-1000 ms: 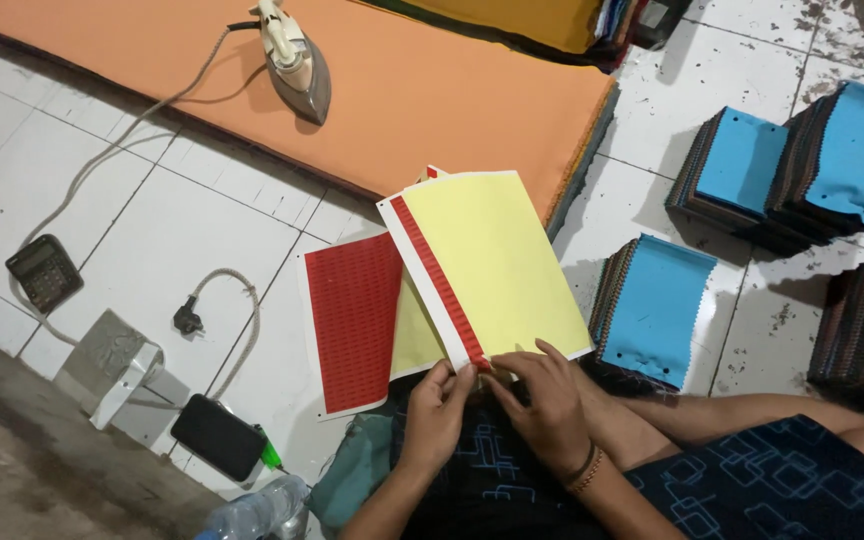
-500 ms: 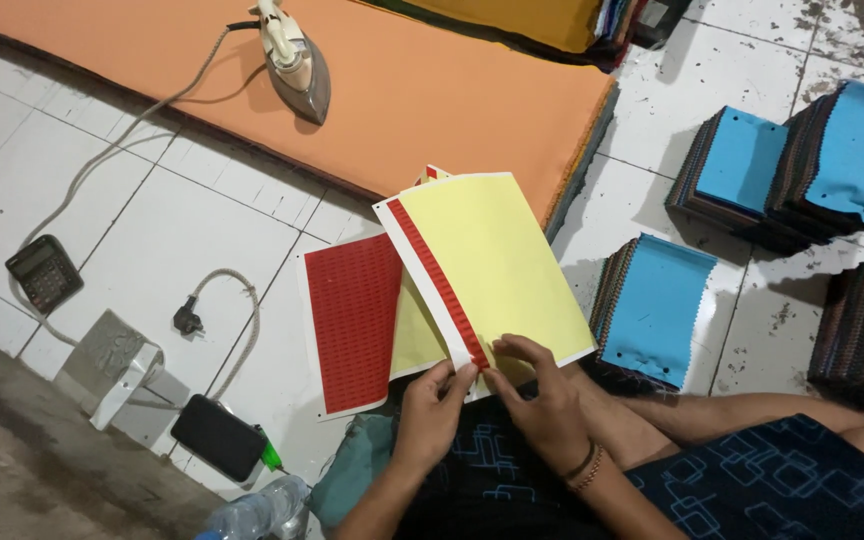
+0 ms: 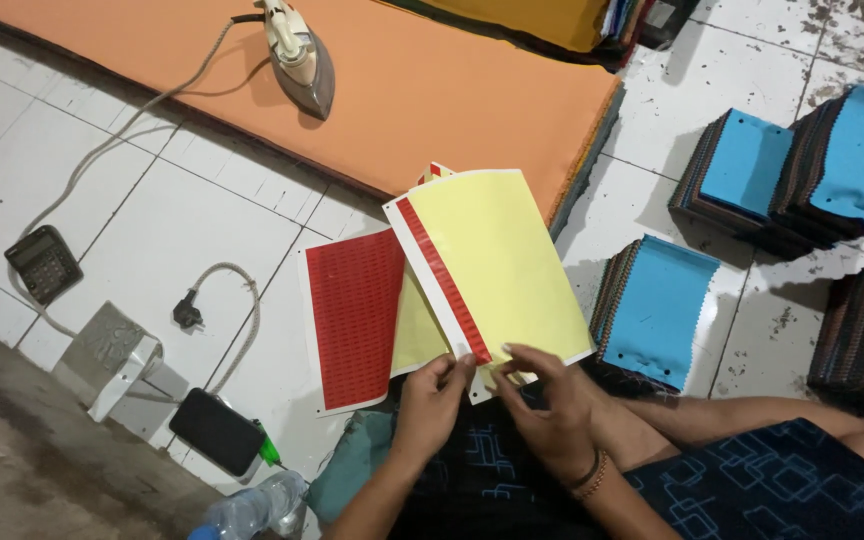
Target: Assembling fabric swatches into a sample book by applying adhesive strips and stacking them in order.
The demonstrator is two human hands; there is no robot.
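Fingers of the left hand [image 3: 430,400] pinch the near corner of the yellow sheet [image 3: 502,270], right at the lower end of its red strip [image 3: 442,278]. The right hand [image 3: 542,400] meets the same corner from the other side, fingertips pressed onto the sheet's edge. The sheet rises away from both hands, overlapping a red sheet [image 3: 354,315] just left of it; an iron [image 3: 297,55] stands well beyond, on orange cloth [image 3: 432,90].
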